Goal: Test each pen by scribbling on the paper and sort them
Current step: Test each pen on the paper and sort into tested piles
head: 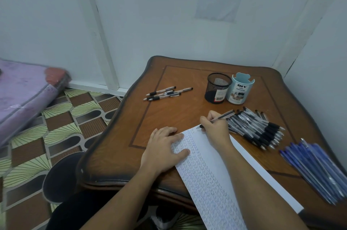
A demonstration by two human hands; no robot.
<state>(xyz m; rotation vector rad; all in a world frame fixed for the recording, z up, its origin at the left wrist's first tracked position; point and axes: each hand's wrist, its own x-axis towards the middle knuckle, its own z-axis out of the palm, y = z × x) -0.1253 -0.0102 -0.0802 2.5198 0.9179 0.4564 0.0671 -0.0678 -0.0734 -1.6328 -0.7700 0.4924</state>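
Fingers [206,119] of right hand [216,130] pinched round a pen [224,116] with a black grip, tip down at the far end of a long paper [216,173].
Flat on the paper's left edge, left hand [165,151], fingers straight and spread. Small scribbles all over the sheet, which lies on a brown wooden table [169,115] and hangs over its near edge. Just right of the writing hand, a heap of black pens [259,129]; further right, a heap of blue pens [319,166]. Far side: black mesh cup [216,88] beside pale blue organiser cup [239,89]; well left of them, four pens [167,93] lying loose.
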